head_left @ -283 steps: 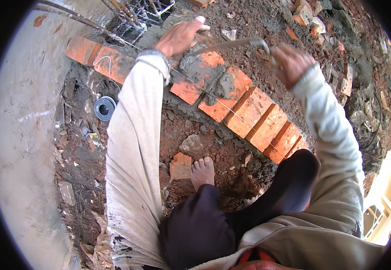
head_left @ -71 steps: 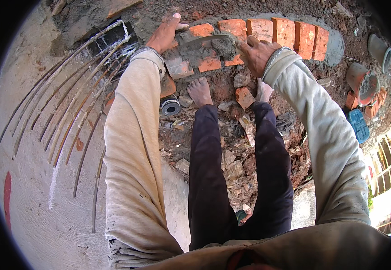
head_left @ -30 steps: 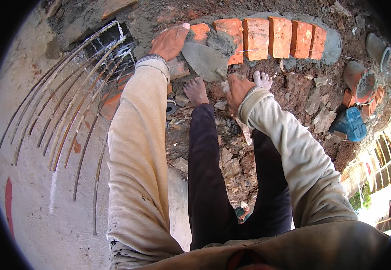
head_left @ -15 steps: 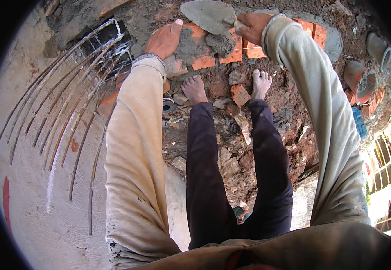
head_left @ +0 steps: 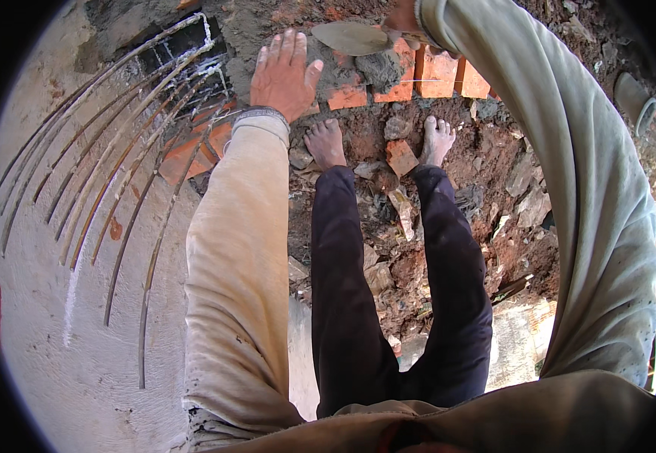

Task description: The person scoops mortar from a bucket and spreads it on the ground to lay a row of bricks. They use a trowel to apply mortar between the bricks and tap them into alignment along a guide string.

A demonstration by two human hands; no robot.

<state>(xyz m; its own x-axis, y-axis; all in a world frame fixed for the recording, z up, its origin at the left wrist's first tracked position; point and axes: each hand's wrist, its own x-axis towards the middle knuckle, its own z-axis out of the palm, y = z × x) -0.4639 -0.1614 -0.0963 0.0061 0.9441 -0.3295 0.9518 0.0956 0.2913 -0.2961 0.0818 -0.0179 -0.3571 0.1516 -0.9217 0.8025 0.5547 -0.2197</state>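
At the top of the view my right hand point(head_left: 403, 19) grips a trowel point(head_left: 349, 38), partly cut off by the picture's edge. Its grey blade points left, tilted, above the row of bricks. My left hand point(head_left: 284, 81) lies flat at the left part of the row, fingers stretched out and thumb apart, with nothing in it. What is under the palm is hidden. Wet grey mortar point(head_left: 379, 72) sits in a lump on the orange bricks point(head_left: 437, 73), below the blade. A thin string runs along the bricks' near edge.
Bent rebar rods point(head_left: 128, 181) fan out at left over a pale concrete surface point(head_left: 33, 317). Loose bricks point(head_left: 184, 157) lie beneath them. My bare feet point(head_left: 437, 140) stand on rubble-strewn soil around a broken brick piece point(head_left: 401, 157). A grey pot-like container point(head_left: 634, 102) lies at far right.
My left hand has turned flat with fingers spread, shifting slightly right. My right hand and the trowel have moved up and away, and the blade now shows more edge-on.
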